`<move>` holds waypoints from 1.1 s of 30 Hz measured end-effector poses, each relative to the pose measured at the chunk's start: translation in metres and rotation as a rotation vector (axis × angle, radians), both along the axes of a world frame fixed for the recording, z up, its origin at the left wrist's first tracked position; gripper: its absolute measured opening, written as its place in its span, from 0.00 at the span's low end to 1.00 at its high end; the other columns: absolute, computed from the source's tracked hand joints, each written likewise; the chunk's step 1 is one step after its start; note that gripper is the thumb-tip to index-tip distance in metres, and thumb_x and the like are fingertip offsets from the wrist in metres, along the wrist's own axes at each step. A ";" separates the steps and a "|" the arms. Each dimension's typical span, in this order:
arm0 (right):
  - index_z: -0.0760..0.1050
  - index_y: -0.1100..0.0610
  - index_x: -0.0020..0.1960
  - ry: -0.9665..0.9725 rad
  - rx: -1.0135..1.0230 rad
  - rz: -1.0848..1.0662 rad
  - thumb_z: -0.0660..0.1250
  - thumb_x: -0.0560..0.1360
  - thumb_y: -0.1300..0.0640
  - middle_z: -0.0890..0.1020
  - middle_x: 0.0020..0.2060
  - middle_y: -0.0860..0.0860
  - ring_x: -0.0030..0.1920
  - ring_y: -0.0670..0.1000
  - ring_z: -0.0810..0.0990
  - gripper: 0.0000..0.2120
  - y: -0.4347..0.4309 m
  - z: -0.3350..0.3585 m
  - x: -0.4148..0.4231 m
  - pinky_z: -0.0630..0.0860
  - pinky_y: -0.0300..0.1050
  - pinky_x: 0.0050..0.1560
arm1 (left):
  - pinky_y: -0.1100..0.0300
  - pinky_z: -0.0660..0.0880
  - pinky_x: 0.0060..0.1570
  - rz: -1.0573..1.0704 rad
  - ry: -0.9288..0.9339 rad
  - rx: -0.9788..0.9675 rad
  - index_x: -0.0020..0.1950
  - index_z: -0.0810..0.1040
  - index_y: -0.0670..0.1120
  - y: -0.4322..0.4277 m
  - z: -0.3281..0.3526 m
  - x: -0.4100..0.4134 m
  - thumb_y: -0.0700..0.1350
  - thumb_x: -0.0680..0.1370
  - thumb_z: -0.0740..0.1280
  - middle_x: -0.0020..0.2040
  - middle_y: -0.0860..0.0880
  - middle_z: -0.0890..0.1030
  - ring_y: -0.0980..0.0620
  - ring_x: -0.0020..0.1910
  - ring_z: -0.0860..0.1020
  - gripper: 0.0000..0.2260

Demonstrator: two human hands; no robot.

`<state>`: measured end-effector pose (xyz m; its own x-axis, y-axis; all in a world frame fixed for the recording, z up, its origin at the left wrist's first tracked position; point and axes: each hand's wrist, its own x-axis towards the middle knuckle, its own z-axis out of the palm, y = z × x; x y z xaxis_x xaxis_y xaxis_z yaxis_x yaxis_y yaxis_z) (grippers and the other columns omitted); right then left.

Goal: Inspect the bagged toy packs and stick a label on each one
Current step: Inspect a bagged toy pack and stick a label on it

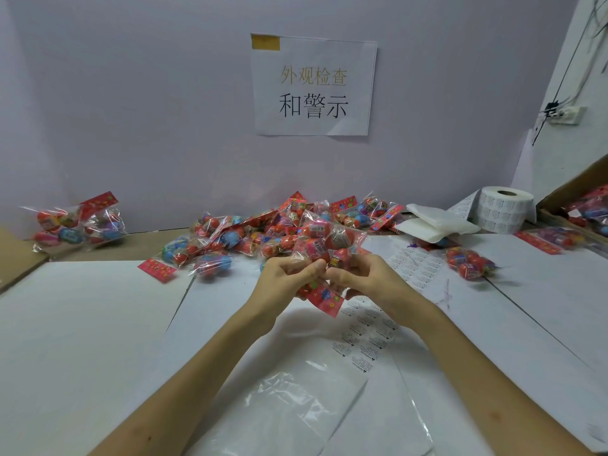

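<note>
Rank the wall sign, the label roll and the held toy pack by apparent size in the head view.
1. wall sign
2. held toy pack, nearer the camera, so its lead over the roll is unsure
3. label roll

Two hands, the left hand (289,274) and the right hand (365,278), hold one toy pack (325,245) above the desk (82,324); the heap of packs (250,235) along the far edge overlaps too densely for an exact count, though well over ten show. At least two packs form the left group (79,225) by the far left corner, one lone pack (470,263) and one flat pack (556,240) lie toward the right edge, and an uncountable few fill one cardboard box (579,192). Singles: one label roll (503,209), one wall sign (312,87), one wall socket (566,114), one clear bag (296,406); pairs: two label sheets (365,340), two white pads (437,222).
</note>
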<state>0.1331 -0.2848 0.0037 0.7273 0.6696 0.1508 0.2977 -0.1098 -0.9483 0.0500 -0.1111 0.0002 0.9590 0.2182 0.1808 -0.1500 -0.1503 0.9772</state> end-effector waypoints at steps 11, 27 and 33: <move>0.84 0.41 0.48 -0.017 0.034 -0.021 0.75 0.67 0.37 0.84 0.45 0.59 0.38 0.46 0.82 0.13 0.002 -0.005 0.004 0.83 0.41 0.44 | 0.57 0.80 0.42 0.006 -0.010 -0.018 0.40 0.87 0.53 -0.003 0.002 -0.001 0.58 0.70 0.71 0.41 0.46 0.87 0.48 0.44 0.85 0.10; 0.86 0.48 0.49 0.025 0.097 -0.004 0.76 0.68 0.46 0.85 0.47 0.61 0.43 0.54 0.82 0.11 -0.001 0.004 -0.003 0.83 0.47 0.46 | 0.60 0.81 0.50 -0.073 -0.079 -0.039 0.44 0.89 0.52 -0.001 0.004 -0.001 0.55 0.71 0.72 0.47 0.46 0.88 0.49 0.49 0.86 0.09; 0.84 0.48 0.50 0.039 0.034 -0.046 0.72 0.69 0.37 0.87 0.46 0.54 0.48 0.58 0.86 0.18 0.004 -0.001 -0.003 0.82 0.59 0.53 | 0.48 0.83 0.53 -0.027 -0.033 -0.056 0.46 0.88 0.46 0.001 0.003 0.000 0.52 0.72 0.72 0.46 0.44 0.88 0.46 0.48 0.86 0.12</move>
